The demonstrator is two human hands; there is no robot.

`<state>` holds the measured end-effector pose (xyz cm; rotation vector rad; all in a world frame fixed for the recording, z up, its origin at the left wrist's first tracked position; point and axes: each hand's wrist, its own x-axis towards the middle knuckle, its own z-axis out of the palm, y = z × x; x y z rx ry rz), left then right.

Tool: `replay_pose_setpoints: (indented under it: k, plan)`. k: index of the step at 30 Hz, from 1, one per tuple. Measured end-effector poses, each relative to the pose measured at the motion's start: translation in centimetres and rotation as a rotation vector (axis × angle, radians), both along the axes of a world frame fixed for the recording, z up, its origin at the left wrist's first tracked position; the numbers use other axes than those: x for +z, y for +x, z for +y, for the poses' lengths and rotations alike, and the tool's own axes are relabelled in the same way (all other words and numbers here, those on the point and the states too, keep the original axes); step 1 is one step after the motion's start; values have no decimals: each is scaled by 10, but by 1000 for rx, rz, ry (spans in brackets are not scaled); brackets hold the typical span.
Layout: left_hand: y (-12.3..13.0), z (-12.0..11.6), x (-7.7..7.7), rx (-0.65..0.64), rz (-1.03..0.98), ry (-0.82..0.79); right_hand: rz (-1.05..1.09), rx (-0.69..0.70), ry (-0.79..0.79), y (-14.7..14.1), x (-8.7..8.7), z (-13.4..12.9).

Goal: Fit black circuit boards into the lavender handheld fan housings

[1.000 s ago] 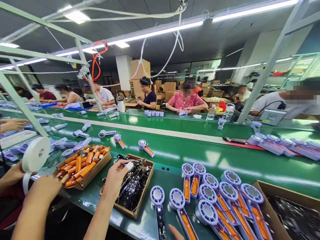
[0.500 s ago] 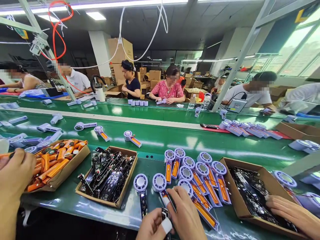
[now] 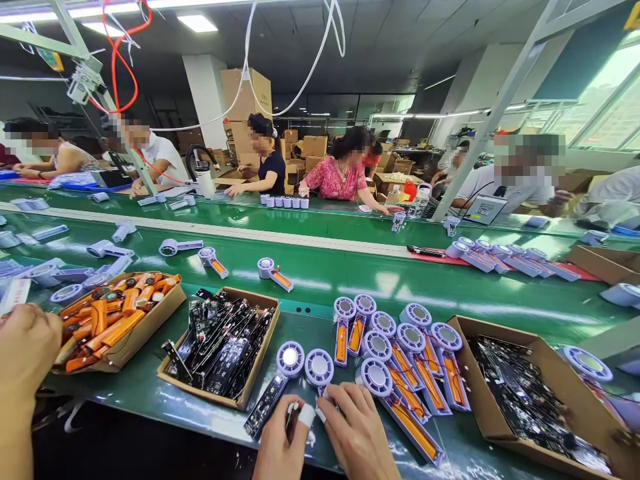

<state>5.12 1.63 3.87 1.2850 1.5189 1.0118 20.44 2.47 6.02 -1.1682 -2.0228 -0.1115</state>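
Observation:
My left hand, low in the middle, is closed on a small black circuit board, mostly covered by the fingers. White tape wraps its thumb. Beside it, my right hand has its fingers closed at the handle of a purple fan, hiding most of that handle. To the left, a second purple fan lies slanted with a black board in its handle. Several fans with orange batteries lie right of my right hand. A cardboard box of black boards stands left of my hands.
Another box of boards is at the right. A box of orange batteries is at the left, near a co-worker's hand. Beyond runs a green conveyor with scattered fans; people sit across it.
My hands have moved slightly left. The fan with the black board has swung to a slant. A co-worker's hand has left the right box. Across the belt, the person in pink has reached out sideways.

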Motion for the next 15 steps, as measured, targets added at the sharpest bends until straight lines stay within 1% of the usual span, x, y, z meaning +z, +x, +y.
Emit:
replay_pose_setpoints:
  k: [3,7,9,13,15]
  plan:
    - [5,8,3,-17,-119,-19,54,72,-90,1,-7,-1]
    - [2,12,11,-18,-136,-43,82,119,-277,3,-11,-5]
    - [-1,12,15,-1,-169,-64,81,110,-330,3,-11,-7]
    - [-3,11,18,32,-388,-220,84,68,-371,1,-11,-8]
    - [-2,11,17,22,-449,-273,86,69,-397,0,-10,-7]
